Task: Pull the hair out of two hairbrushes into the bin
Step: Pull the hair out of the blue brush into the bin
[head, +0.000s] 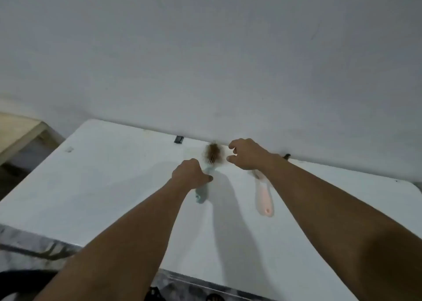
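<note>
Item, far left of the counter [114, 186]: a pale wooden piece of furniture [20, 132], only partly in view, standing apart from the counter's left edge. Item: the counter itself, a white flat top set against a plain white wall [205, 49], with a small grey mark [69, 149] near its left rear corner and a small dark clip [178, 139] on its rear edge. Item, left hand [190, 174]: fingers curled round the handle of the teal hairbrush [202, 192], gripping it at mid-counter; the handle's end shows below the hand, toward the counter's front. Item: a clump of brown hair [212, 153] caught in the teal hairbrush's head, near the counter's rear edge, just past the left hand; the picture is blurred here, and whether the head is lifted off the counter cannot be told. Item, right hand [247, 154]: just right of the hair, thumb and forefinger parted and loosely curved toward the clump, holding nothing. Item: the pink hairbrush [263, 198], lying flat on the counter right of the teal one and well apart from it, its handle toward the counter's front, its head hidden under the right wrist. Item: a small dark object [286, 156] at the counter's rear edge, behind the right forearm, too small to identify.
</note>
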